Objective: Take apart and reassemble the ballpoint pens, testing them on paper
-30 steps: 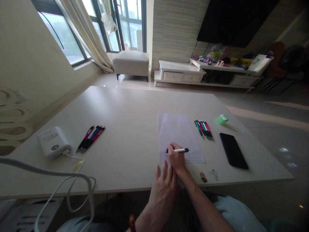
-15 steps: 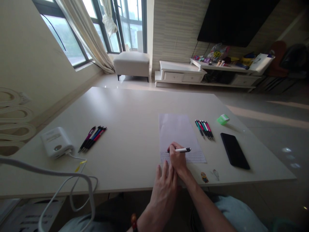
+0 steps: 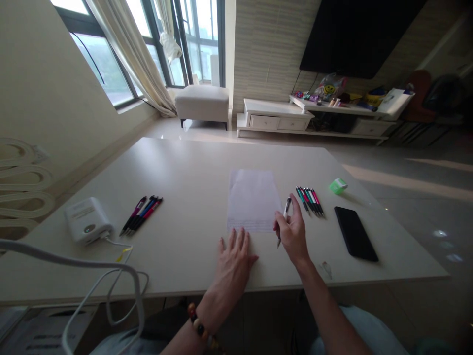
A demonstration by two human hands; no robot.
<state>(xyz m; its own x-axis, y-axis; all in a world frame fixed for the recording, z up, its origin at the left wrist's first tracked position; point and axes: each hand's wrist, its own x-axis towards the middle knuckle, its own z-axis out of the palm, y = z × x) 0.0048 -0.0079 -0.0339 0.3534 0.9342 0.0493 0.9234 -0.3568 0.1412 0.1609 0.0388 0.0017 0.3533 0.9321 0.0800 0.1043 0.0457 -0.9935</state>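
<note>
A white sheet of paper (image 3: 253, 195) lies on the table, with lines of handwriting along its near edge. My left hand (image 3: 234, 259) rests flat with fingers spread, its fingertips at the paper's near edge. Beside the paper's lower right corner, my right hand (image 3: 293, 234) is closed around a white pen (image 3: 287, 207) with a dark tip that points down toward the table. A row of several pens (image 3: 310, 201) lies just beyond that hand. To the right of them is a black phone (image 3: 355, 233). A small clear item (image 3: 326, 269) lies near the right forearm.
A second group of pens (image 3: 141, 216) lies on the left of the white table (image 3: 192, 197). Near it are a white power bank (image 3: 88, 220) and a looping white cable (image 3: 138, 291). A green and white item (image 3: 338, 186) stands near the right edge.
The paper has shifted left and away from me, and my left hand has moved left. My right hand has lifted off the writing and moved right, the pen now upright. The Minion sticker is out of sight.
</note>
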